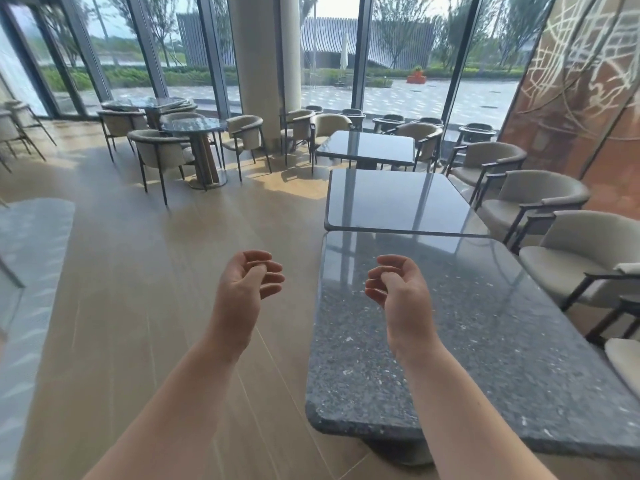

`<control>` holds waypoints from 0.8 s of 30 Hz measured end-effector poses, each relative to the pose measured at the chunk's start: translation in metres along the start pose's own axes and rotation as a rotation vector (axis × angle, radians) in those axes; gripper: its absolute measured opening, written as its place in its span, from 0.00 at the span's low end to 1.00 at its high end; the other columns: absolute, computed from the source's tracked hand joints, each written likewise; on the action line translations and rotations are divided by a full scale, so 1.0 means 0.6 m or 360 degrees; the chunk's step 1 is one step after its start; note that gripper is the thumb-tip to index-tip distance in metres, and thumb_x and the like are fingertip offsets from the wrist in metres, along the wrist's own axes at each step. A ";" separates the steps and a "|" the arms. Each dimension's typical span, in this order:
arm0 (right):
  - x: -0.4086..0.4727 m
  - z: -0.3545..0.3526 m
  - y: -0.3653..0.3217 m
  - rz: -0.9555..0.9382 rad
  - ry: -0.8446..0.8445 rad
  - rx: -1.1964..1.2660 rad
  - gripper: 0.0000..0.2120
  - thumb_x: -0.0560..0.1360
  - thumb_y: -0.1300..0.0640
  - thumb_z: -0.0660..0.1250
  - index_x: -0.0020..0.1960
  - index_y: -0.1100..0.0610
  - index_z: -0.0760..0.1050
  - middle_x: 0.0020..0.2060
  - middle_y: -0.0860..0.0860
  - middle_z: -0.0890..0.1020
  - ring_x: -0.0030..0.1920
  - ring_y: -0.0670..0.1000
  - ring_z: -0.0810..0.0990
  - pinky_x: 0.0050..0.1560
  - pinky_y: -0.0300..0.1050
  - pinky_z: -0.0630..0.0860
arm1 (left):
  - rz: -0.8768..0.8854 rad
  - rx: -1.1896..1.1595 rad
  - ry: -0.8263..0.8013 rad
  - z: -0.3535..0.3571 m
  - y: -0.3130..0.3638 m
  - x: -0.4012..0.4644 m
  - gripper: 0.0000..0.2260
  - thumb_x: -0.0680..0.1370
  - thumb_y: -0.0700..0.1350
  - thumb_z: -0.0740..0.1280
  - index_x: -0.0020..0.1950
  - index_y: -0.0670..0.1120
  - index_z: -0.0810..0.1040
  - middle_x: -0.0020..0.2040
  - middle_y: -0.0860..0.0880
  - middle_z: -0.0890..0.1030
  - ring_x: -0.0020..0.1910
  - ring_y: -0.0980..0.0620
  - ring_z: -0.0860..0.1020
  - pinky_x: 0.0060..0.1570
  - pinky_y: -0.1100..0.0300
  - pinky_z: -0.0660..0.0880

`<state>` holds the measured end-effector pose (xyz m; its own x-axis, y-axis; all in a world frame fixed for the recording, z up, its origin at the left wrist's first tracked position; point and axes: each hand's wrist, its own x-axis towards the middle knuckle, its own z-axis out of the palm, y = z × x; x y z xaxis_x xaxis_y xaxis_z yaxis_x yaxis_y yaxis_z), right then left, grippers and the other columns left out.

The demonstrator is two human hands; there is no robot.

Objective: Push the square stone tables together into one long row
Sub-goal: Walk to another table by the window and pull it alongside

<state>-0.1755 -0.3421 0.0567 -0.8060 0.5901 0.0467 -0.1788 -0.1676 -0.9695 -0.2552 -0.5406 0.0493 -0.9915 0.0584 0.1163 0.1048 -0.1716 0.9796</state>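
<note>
Square stone tables in dark speckled grey stand in a line up the right half of the frame. The nearest stone table [485, 341] fills the lower right, its rounded front corner hanging over the pale wooden floor [138, 271]. The middle stone table [394, 202] sits just beyond; its near edge meets the nearest one's far edge at the left but runs slightly askew, so a thin wedge of gap opens toward the right. The far stone table [367, 147] stands apart from the middle one, with a clear strip of floor between them. Beige upholstered armchairs [540, 199] crowd close along the right edges, while the left side of the row faces broad open floor. A round dark-topped table [194, 125] with chairs stands at upper left. The left hand [247, 277] hovers over the floor, palm up, fingers loosely curled, holding nothing. The right hand [394, 284] hovers above the nearest table likewise, empty.
</note>
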 end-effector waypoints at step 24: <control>0.291 0.435 0.154 0.0028 0.0127 -0.0180 0.12 0.79 0.72 0.55 0.55 0.63 0.75 0.39 0.54 0.79 0.38 0.51 0.78 0.42 0.45 0.79 | -0.0117 -0.0045 -0.0167 -0.234 -0.064 0.499 0.11 0.82 0.32 0.55 0.53 0.42 0.76 0.43 0.45 0.82 0.40 0.49 0.81 0.45 0.53 0.79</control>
<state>-0.4803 -0.4609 0.0380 -0.7600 0.6498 0.0147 -0.0967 -0.0907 -0.9912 -0.5671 -0.6548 0.0232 -0.9827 0.1742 0.0624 0.0285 -0.1906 0.9813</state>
